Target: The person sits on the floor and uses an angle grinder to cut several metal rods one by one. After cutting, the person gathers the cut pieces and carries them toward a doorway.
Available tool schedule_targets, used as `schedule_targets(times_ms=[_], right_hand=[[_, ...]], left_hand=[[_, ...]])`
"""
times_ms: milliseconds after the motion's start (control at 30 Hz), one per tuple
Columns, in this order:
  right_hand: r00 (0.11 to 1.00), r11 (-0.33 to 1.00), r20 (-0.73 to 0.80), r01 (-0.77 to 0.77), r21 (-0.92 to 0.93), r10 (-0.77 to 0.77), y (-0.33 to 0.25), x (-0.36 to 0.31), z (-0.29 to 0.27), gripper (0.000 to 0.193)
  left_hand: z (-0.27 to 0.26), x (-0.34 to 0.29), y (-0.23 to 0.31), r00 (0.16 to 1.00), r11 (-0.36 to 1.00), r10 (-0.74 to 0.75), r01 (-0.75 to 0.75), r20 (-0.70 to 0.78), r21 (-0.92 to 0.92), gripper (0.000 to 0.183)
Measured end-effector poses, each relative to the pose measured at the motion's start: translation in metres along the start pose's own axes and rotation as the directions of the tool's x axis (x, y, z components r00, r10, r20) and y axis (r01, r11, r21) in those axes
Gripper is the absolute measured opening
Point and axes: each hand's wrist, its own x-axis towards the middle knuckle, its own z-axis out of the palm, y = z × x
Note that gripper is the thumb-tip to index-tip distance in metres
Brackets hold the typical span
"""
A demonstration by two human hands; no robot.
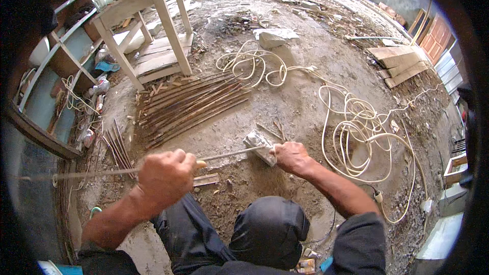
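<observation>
A long thin metal rod [229, 154] runs across in front of me, from the far left to a pale grey block [261, 147] on the ground. My left hand [167, 174] is closed round the rod, and a small tan tip shows beside its fingers. At the right end of the rod, next to the block, my right hand [291, 157] is closed in a fist on it. Thin dark pieces of metal [279, 130] stick out just beyond the block. Farther off to the left lies a bundle of rusty rods [193, 104], side by side on the dirt.
A loosely coiled cream hose or cable [351, 117] spreads over the ground at right. A wooden table [147, 25] stands at the far left beside open shelving [61, 56]. Boards [400, 66] lie at the far right. A pale stone block [272, 38] sits farther ahead.
</observation>
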Motion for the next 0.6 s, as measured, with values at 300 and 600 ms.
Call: schedule_targets(times_ms=[300,600], right_hand=[[0.727,0.014,-0.07,0.083,0.996,0.683,-0.023,0.067,0.074,0.047],[0.829,0.832,-0.283,-0.334,0.443,0.483,0.056,0.091,0.051,0.043]], left_hand=[[0.064,-0.045,0.047,0.922,0.859,-0.387,0.358,-0.006,-0.367,0.026],[0.076,-0.083,0.022,0.746,0.587,-0.664,0.56,0.049,-0.584,0.021]])
